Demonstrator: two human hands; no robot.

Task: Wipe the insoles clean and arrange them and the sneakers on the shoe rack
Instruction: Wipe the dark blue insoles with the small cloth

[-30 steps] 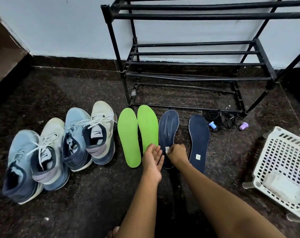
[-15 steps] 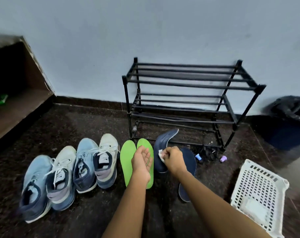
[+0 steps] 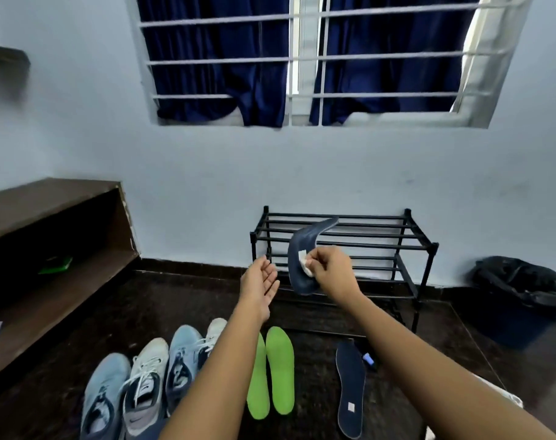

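Four sneakers [image 3: 146, 376], two green insoles [image 3: 280, 373], two navy: floor insole [image 3: 349, 389], held insole [image 3: 297, 271] pinched by right hand [image 3: 334, 269]; left hand [image 3: 261, 282] slack.

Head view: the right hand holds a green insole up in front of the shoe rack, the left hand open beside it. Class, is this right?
No: the head view shows the right hand holding a dark blue insole; both green insoles lie on the floor. The rest holds.

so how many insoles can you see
4: two green insoles on the floor, a navy insole right of them, a second navy insole gripped in the right hand.
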